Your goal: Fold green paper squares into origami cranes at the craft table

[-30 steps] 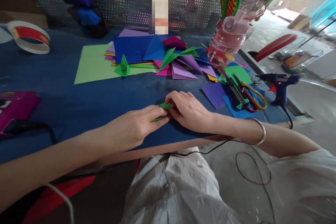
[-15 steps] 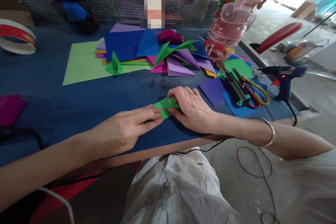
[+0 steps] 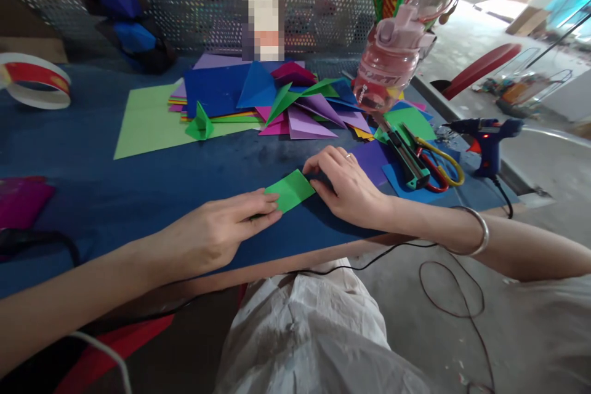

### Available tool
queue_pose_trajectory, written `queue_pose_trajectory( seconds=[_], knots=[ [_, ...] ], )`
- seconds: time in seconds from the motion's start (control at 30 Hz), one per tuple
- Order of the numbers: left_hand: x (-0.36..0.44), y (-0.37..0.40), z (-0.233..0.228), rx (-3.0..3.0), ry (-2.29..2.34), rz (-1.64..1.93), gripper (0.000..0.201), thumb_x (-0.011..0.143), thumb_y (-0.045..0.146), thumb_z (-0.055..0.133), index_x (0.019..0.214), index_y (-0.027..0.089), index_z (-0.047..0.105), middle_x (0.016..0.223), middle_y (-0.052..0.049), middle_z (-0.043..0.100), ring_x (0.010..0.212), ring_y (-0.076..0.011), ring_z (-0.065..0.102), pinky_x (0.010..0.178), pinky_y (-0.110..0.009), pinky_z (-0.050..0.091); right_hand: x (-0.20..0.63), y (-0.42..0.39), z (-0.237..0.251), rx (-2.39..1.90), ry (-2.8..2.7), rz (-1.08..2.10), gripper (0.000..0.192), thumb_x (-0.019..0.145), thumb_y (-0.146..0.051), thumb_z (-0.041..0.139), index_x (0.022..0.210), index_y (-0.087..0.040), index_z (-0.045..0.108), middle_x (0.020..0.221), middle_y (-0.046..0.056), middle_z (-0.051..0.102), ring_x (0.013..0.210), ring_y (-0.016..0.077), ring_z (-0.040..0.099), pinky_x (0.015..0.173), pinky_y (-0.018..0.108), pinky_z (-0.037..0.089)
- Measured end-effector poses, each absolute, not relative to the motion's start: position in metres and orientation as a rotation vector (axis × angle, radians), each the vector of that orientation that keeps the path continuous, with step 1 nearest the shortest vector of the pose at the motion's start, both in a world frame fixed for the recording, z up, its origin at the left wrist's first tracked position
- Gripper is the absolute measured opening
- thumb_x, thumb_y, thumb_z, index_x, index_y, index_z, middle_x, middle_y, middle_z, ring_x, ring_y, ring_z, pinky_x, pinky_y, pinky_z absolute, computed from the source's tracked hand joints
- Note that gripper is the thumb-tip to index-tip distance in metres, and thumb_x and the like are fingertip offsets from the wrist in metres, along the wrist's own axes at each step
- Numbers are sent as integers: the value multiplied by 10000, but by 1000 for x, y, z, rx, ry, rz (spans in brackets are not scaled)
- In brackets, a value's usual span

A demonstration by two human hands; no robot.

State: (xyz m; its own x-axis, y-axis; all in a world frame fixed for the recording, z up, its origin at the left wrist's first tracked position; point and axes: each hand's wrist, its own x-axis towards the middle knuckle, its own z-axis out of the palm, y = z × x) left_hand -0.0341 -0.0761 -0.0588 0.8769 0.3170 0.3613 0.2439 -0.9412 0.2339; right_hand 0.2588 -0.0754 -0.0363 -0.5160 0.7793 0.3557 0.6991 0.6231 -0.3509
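A small green folded paper (image 3: 290, 191) lies flat on the blue table (image 3: 138, 184) near its front edge. My left hand (image 3: 217, 231) presses its fingertips on the paper's left end. My right hand (image 3: 348, 188), with a ring on one finger and a bangle on the wrist, holds the paper's right end with thumb and fingertips. A finished green folded shape (image 3: 200, 125) stands on a light green sheet (image 3: 143, 120) further back.
A pile of coloured paper sheets (image 3: 286, 101) lies at the back centre, beside a pink water bottle (image 3: 390, 61). Scissors (image 3: 438, 163), a green cutter (image 3: 404, 157) and a blue glue gun (image 3: 487, 135) lie right. A tape roll (image 3: 32, 77) sits far left. A black cable (image 3: 41, 237) runs along the front.
The green paper has been opened out from a narrow folded strip into a wider flat piece. My right hand moved a little right and back; my left hand stayed on the left end.
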Motion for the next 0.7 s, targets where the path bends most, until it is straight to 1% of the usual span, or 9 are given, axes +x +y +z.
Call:
queue_pose_trajectory(
  seconds=[0.1, 0.13, 0.2, 0.23, 0.3, 0.43, 0.6, 0.7],
  knots=[
    [-29, -78, -51, 2950, 421, 606, 616, 966, -4, 327, 1492, 235, 543, 1395, -73, 682, 1419, -199, 559, 1231, -380, 452, 244, -74, -26, -877, -2498, 264, 202, 1041, -171, 375, 1050, -180, 577, 1070, 115, 677, 972, 232, 577, 870, 372, 424],
    [-27, -78, -48, 2965, 429, 592, 583, 970, -5, 328, 1447, 215, 579, 1358, -74, 700, 1390, -199, 585, 1203, -372, 484, 239, -72, -22, -851, -2555, 328, 183, 1046, -194, 391, 1072, -171, 570, 1038, 108, 690, 937, 223, 594, 841, 358, 429],
    [-25, -79, -44, 2979, 437, 575, 542, 971, 6, 336, 1394, 199, 614, 1305, -78, 718, 1321, -202, 633, 1142, -344, 538, 227, -69, -17, -998, -2649, 482, 177, 1031, -205, 441, 1174, -159, 535, 989, 81, 716, 852, 212, 623, 725, 324, 406],
    [-24, -80, -44, 2986, 439, 582, 532, 969, 11, 340, 1383, 195, 619, 1292, -84, 720, 1300, -207, 645, 1126, -338, 549, 222, -68, -16, -1085, -2695, 525, 190, 1024, -201, 447, 1191, -162, 528, 986, 75, 727, 827, 212, 634, 687, 315, 384],
    [-24, -80, -44, 3008, 430, 608, 524, 964, 17, 341, 1376, 189, 615, 1287, -97, 715, 1287, -215, 651, 1134, -345, 541, 216, -65, -16, -1160, -2769, 492, 208, 1010, -182, 453, 1204, -168, 524, 1000, 77, 740, 842, 222, 659, 664, 311, 359],
    [-27, -82, -46, 3071, 430, 599, 508, 963, 14, 367, 1396, 167, 585, 1339, -107, 695, 1299, -209, 643, 1174, -348, 504, 216, -62, -21, -1082, -2834, 333, 268, 999, -165, 441, 1260, -158, 503, 1041, 105, 745, 954, 255, 689, 727, 334, 392],
    [-29, -88, -38, 3107, 422, 492, 554, 951, 21, 376, 1470, 146, 523, 1383, -115, 687, 1364, -221, 607, 1184, -365, 499, 219, -61, -22, -1099, -2863, 303, 301, 1019, -196, 408, 1306, -151, 484, 1002, 108, 753, 914, 274, 701, 683, 341, 379],
    [-31, -92, -34, 3114, 449, 446, 581, 951, 26, 378, 1508, 147, 493, 1395, -122, 686, 1384, -237, 596, 1180, -383, 509, 219, -62, -21, -1103, -2859, 295, 288, 1030, -201, 399, 1301, -151, 487, 1038, 115, 759, 937, 271, 703, 694, 342, 383]
  ],
)
